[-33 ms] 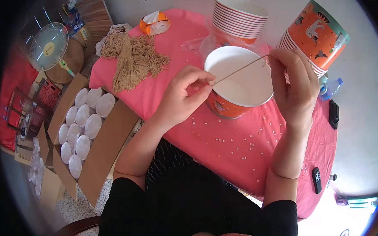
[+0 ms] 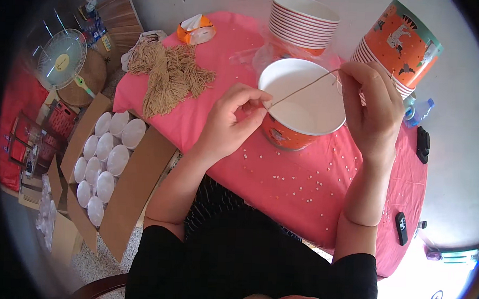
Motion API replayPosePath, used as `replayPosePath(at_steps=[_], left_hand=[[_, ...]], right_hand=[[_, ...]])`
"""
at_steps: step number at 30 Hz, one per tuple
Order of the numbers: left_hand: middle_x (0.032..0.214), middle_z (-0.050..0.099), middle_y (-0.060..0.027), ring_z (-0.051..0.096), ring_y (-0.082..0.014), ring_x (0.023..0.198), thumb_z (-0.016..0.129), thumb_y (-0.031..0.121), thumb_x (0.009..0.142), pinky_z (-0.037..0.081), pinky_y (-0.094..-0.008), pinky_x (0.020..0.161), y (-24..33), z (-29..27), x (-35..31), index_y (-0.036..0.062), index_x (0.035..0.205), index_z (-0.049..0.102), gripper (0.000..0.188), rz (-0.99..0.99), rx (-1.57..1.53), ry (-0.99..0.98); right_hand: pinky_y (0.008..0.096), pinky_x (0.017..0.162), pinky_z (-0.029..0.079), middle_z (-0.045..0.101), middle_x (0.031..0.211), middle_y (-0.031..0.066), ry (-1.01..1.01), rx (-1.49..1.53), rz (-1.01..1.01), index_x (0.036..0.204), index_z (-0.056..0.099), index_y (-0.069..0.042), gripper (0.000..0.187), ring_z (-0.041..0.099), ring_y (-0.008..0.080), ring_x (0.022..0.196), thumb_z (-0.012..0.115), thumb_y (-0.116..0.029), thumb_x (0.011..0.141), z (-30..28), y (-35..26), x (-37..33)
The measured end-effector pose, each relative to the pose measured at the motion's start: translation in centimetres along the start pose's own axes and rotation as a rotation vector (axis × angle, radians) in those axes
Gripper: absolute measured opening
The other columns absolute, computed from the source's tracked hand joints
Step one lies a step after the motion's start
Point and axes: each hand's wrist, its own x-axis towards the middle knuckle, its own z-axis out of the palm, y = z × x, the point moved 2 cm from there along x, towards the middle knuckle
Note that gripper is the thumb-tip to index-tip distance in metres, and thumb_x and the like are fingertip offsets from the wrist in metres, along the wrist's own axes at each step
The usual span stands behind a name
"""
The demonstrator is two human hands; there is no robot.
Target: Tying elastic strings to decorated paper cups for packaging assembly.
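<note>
A thin tan cord (image 2: pixel 306 87) stretches between my two hands, above a large paper bucket (image 2: pixel 291 135) with a white inside and an orange printed outside. My left hand (image 2: pixel 235 120) pinches one end between thumb and forefinger, by the bucket's left rim. Over the right rim, my right hand (image 2: pixel 374 104) is closed on the other end, with a short loose tail hanging at its fingertips. A heap of cut tan cords (image 2: pixel 170 77) lies at the table's far left.
Stacked buckets (image 2: pixel 304 24) stand at the back, and another stack (image 2: pixel 399 44) lies tilted at the right. White paper dots are scattered over the pink tablecloth (image 2: pixel 280 204). A remote (image 2: pixel 401 228) sits near the right edge. At the left, an open carton (image 2: pixel 128 193) holds several white cups (image 2: pixel 105 186).
The cord has slackened slightly and now bows a little. Both hands have hardly moved.
</note>
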Motion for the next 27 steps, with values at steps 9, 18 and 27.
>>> replayPosePath(at_steps=[9,18,27], left_hand=[[0.092,0.06,-0.0044,0.058,-0.0137,0.085,0.066,0.001,0.085,0.046,-0.0258,0.074,0.3,0.0,0.7,0.0009,0.095,0.066,0.01,0.001,-0.015,-0.105],[0.093,0.057,-0.0041,0.056,-0.0136,0.086,0.069,0.004,0.085,0.045,-0.0261,0.076,0.2,-0.9,0.5,0.0016,0.092,0.064,0.009,-0.028,0.006,-0.154],[0.099,0.061,-0.0076,0.061,-0.0187,0.087,0.07,0.0,0.082,0.05,-0.0304,0.078,0.7,-1.1,0.5,0.0027,0.096,0.064,0.016,0.108,0.033,-0.201]], right_hand=[[0.0361,0.054,0.048,0.06,0.075,0.0081,-0.01,0.041,0.078,0.089,0.061,-0.004,0.013,0.062,0.0265,0.063,0.068,0.0,0.08,-0.2,0.1,-0.1],[0.0363,0.056,0.048,0.06,0.075,0.0087,-0.048,0.023,0.063,0.087,0.06,-0.005,0.012,0.061,0.0282,0.065,0.069,-0.002,0.08,-0.5,1.4,-0.2],[0.0327,0.061,0.048,0.063,0.08,0.01,-0.069,0.405,0.235,0.091,0.061,0.001,0.015,0.061,0.0237,0.066,0.066,0.006,0.078,-0.7,1.2,-0.5]])
